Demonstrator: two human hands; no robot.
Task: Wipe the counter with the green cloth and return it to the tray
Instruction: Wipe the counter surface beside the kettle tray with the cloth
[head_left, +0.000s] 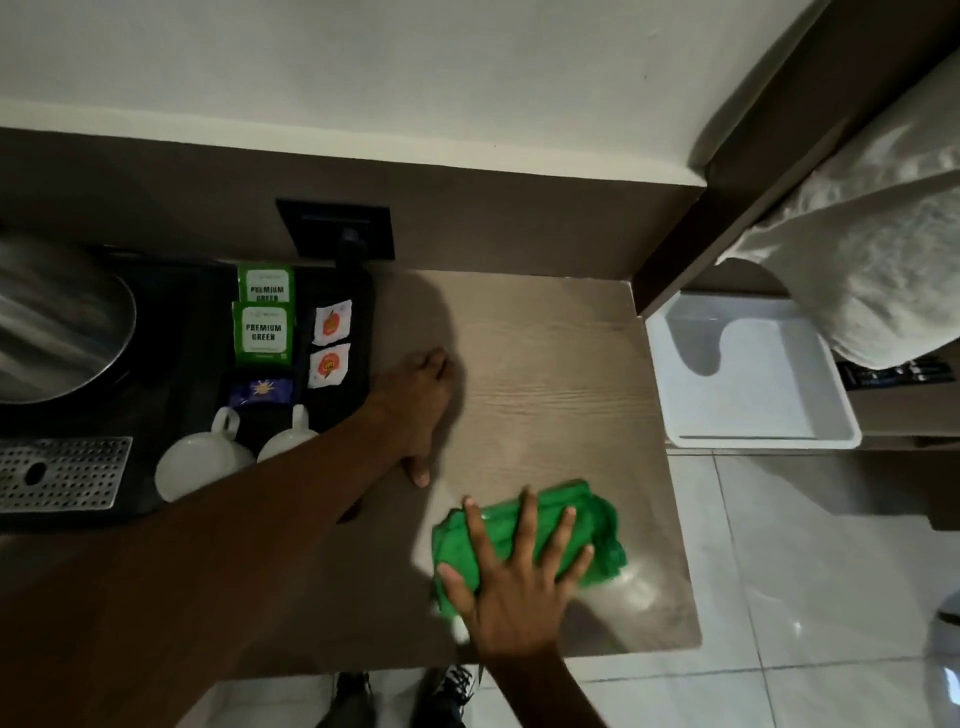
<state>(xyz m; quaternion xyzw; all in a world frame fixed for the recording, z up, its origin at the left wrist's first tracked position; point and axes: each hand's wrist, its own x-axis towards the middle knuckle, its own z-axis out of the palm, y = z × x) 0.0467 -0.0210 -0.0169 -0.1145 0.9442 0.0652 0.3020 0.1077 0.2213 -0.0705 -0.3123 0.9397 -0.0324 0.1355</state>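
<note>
A crumpled green cloth (592, 525) lies on the wooden counter (561, 374) near its front right corner. My right hand (514, 582) presses flat on the cloth, fingers spread over it. My left hand (421, 410) rests palm down on the bare counter, left of and farther back than the cloth, holding nothing. An empty white tray (831, 436) sits to the right of the counter, on a lower level.
A black tray (363, 322) at the left holds tea sachets (264, 332), two white cups (202, 462) and a metal kettle (57, 332). A perforated drip grate (62, 473) lies in front. A wall socket (337, 228) with a plug is behind. White towels (872, 249) hang at right.
</note>
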